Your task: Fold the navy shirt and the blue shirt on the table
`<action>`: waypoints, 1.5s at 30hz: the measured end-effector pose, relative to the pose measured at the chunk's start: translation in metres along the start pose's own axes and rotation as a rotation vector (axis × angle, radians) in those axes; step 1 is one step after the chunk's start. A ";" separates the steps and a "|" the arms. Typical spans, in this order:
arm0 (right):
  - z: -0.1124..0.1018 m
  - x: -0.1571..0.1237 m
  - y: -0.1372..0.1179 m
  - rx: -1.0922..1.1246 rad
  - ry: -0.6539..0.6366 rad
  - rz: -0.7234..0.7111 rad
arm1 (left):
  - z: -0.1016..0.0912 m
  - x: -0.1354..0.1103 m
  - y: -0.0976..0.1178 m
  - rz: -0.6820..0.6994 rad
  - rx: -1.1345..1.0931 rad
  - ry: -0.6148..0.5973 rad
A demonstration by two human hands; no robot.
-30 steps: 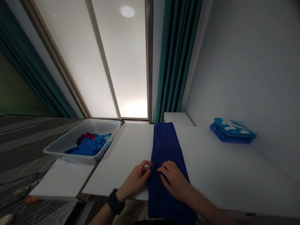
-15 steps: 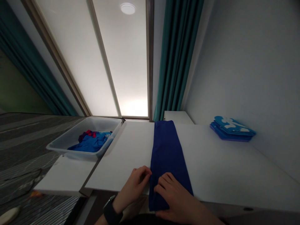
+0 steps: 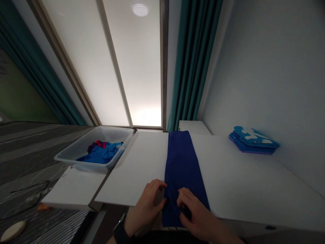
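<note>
A dark blue folded garment (image 3: 183,162) lies lengthwise on the white table (image 3: 144,159), its near end hanging over the front edge. At its left edge is my left hand (image 3: 149,201), thumb and fingers apart, fingertips close to the fabric. My right hand (image 3: 194,211) rests over the near part of the garment, fingers bent and thumb spread away from them, with blue cloth showing in the gap. Small wrinkles run through the fabric between both hands. A dark watch (image 3: 120,228) is on my left wrist.
To the left, a clear plastic bin (image 3: 73,162) holds crumpled blue and red clothes (image 3: 101,152). A stack of folded blue clothes (image 3: 254,139) sits at the right by the wall. Teal curtains (image 3: 193,64) and a lit frosted door stand behind the table.
My left thumb has moved apart from its fingers. My right hand has shifted slightly right, its thumb coming away from the fingers. The garment's near end is more wrinkled.
</note>
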State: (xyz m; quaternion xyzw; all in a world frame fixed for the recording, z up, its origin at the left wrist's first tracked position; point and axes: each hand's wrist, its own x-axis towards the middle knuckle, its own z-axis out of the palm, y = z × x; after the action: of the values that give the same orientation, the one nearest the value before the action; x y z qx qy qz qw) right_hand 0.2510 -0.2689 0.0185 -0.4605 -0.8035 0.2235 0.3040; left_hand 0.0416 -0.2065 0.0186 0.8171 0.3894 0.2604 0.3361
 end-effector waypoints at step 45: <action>-0.005 -0.005 0.041 -0.549 0.032 0.201 | 0.012 0.030 0.014 -0.090 0.425 -0.045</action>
State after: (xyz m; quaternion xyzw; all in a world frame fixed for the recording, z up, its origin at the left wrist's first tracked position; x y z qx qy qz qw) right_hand 0.2812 -0.2535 -0.0054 -0.6064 -0.7792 0.0194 0.1572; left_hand 0.0729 -0.1923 0.0264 0.8570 0.4639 0.1388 0.1763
